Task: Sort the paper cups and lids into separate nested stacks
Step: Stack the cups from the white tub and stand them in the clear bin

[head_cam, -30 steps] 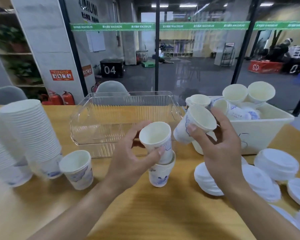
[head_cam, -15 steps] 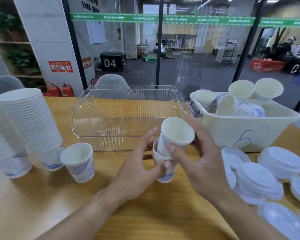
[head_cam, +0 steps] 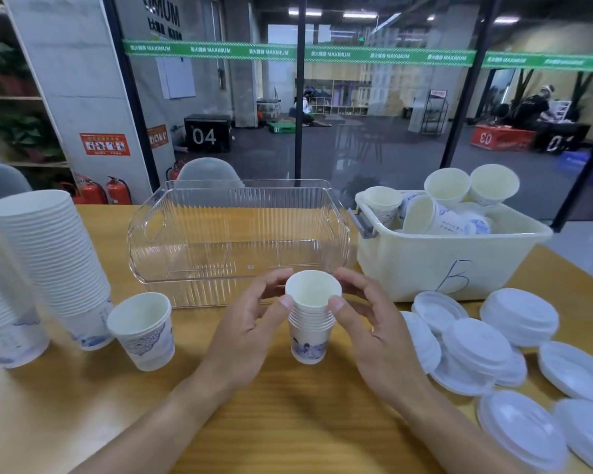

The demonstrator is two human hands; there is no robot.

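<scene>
paper cup stack (head_cam: 311, 328) stands upright on the wooden table (head_cam: 288, 422), long axis vertical, directly between both hands and equally near each. left hand (head_cam: 250, 331) and right hand (head_cam: 377, 331) flank it with curled fingers; both thumbs press the top cup's rim. likely step: seating the top cup. loose single cup (head_cam: 144, 330) stands left, tall cup stacks (head_cam: 48, 261) beyond it. cream bin (head_cam: 449, 265) holds unsorted cups; lids (head_cam: 493, 354) lie right. clear tray (head_cam: 240, 241) stands just behind.
</scene>
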